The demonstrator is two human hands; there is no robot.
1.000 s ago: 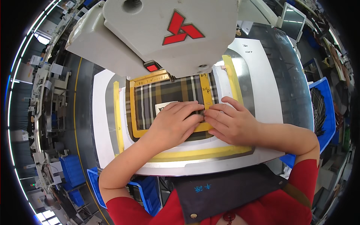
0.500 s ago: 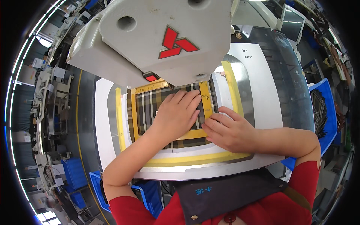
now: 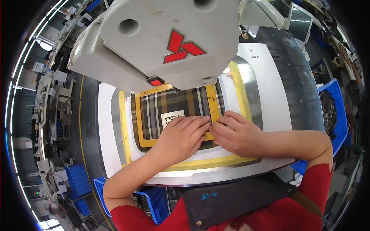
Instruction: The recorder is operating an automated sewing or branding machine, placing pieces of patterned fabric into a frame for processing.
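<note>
Under machine head (image 3: 162,42), both hands, left (image 3: 181,136) & right (image 3: 235,134), pressed flat, prob. touching, on plaid fabric (image 3: 173,104).

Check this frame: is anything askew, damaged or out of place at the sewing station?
Nothing stands out. The plaid fabric lies flat inside the yellow frame under the machine head, with the white label on it. The left hand and right hand press flat on the frame's lower edge.
</note>
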